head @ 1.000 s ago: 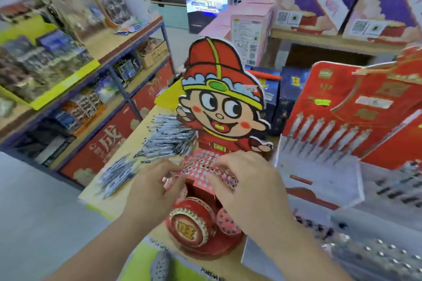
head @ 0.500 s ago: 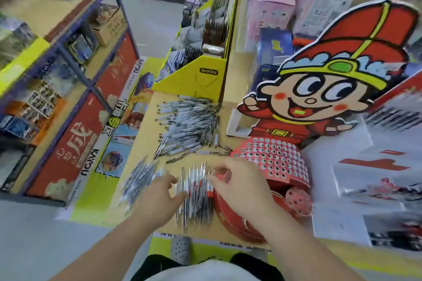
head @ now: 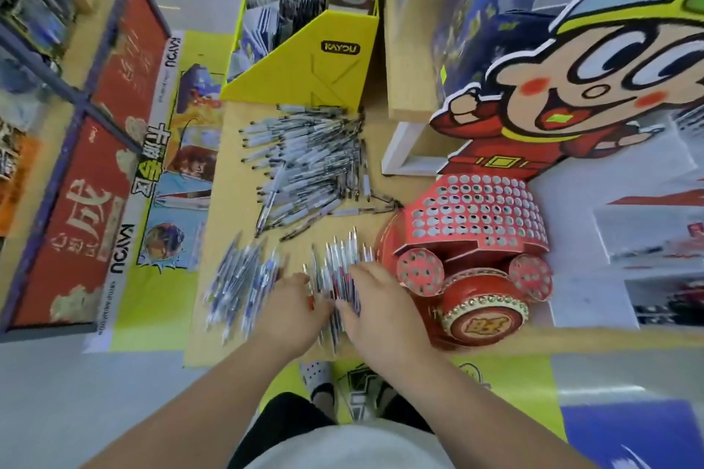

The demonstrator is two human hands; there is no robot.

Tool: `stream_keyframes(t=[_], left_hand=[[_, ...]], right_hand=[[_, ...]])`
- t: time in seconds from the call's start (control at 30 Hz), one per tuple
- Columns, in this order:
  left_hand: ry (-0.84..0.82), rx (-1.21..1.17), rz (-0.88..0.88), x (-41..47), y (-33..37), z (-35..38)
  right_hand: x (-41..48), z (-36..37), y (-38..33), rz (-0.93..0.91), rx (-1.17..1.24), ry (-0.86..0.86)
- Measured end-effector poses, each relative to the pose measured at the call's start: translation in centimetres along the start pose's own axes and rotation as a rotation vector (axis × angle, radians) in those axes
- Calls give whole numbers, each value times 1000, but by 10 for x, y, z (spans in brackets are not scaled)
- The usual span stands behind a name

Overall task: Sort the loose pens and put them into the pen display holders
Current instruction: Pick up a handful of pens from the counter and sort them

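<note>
Head view: the camera tips further down than half a second ago, so the cartoon cutout (head: 571, 95) now runs off the top right edge. A bunch of pens (head: 339, 259) lies on the table (head: 224, 179), just left of the red pen holder (head: 476, 225) with its rows of holes. Both hands have drawn together on it. The right hand (head: 375, 306), earlier at the holder's edge, now curls its fingers (head: 356, 272) over the bunch. The left hand (head: 284, 310) has its bent fingers against the bunch's left side; blur hides whether they grip or only press. The large grey pile (head: 312, 160) and the blue pile (head: 238, 286) lie as before.
</note>
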State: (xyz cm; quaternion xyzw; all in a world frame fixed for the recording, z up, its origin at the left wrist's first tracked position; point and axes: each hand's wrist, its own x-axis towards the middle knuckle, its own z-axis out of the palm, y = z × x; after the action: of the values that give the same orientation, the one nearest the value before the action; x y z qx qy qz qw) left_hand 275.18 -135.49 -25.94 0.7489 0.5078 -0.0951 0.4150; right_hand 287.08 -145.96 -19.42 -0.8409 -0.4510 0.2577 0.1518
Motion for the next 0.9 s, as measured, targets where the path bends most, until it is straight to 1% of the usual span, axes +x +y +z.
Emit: stream_keyframes(t=[0.07,0.17,0.27,0.43,0.53,0.73,0.8,0.9], left_hand=[[4,5,8,3,-2,3],[30,-4,22,3,-2,5],[94,-36,62,1,1,7],[100,-27,131,10,10,16],[115,-30,107,17,18,21],[288,-36,105,12,23,25],[292,-40,95,4,16,27],[244,-67,19,-6,7,30]], right_hand=[[0,6,3,55,40,-24],[-4,16,13,167,94,-109],[-7,24,18,236,130,-101],[-7,36,19,262,146,-43],[-5,41,20,277,159,-32],[-7,52,21,284,202,23],[-9,53,22,287,217,40],[-10,53,23,286,205,47]])
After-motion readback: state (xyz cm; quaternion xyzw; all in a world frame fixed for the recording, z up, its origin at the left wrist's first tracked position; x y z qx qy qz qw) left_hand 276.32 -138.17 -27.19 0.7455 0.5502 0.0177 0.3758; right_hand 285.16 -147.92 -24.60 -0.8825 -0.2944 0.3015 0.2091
